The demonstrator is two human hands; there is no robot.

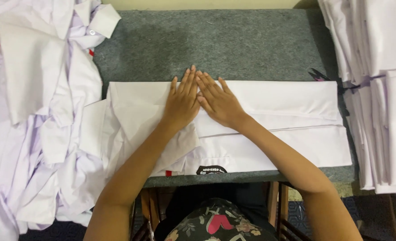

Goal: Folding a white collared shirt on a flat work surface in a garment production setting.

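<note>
Left hand grip: the left hand lies flat, fingers straight and together, gripping nothing, palm down on the white cotton shirt.
Right hand grip: the right hand is likewise flat and holds nothing; its fingertips touch the left hand's.
Shirt position: stretched sideways across the grey felt-covered bench, near its front edge.
Progress: the shirt looks part-folded into a long band, with layered edges on the right; the collar end on the left appears loose and unfolded.
Left side: a crumpled heap of white shirts touches the shirt.
Right side: a neat stack of folded white shirts sits just beside it.
Open room: bare felt beyond the hands.
</note>
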